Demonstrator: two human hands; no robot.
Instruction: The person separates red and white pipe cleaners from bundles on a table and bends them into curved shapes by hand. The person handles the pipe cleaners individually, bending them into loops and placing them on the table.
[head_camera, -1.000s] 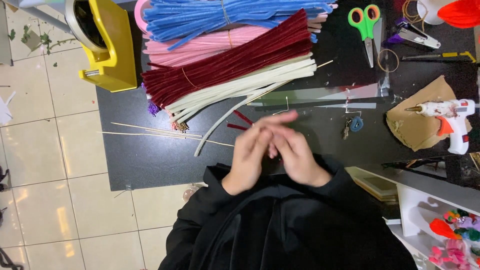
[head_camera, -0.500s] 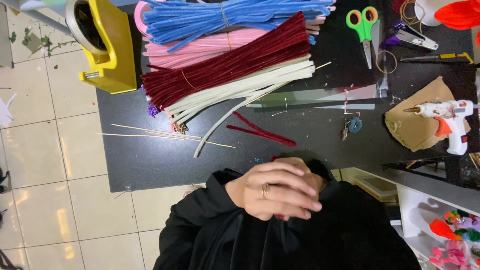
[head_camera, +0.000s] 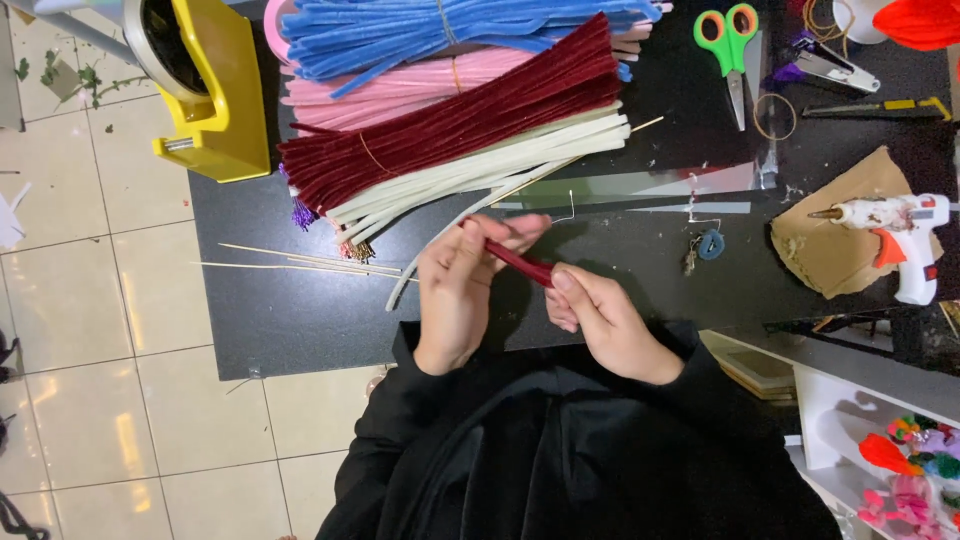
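Observation:
My left hand (head_camera: 465, 285) and my right hand (head_camera: 600, 320) both grip one dark red pipe cleaner (head_camera: 520, 263) just above the black table (head_camera: 300, 310). The left fingers pinch its far end, the right thumb presses its near end. Behind the hands lie bundles of pipe cleaners: dark red (head_camera: 460, 125), cream (head_camera: 480, 170), pink (head_camera: 400, 90) and blue (head_camera: 450, 25). One loose cream pipe cleaner (head_camera: 415, 265) curves beside my left hand.
A yellow tape dispenser (head_camera: 205, 85) stands at the table's far left corner. Thin wooden sticks (head_camera: 290, 262) lie left of my hands. Green scissors (head_camera: 730, 50), a rubber band (head_camera: 775, 115) and a glue gun (head_camera: 890, 235) on brown cardboard (head_camera: 830, 250) lie right. Tiled floor (head_camera: 90, 300) is left.
My hands were clasped together at my chest half a second ago. They have moved out over the table and picked up the dark red pipe cleaner that lay there.

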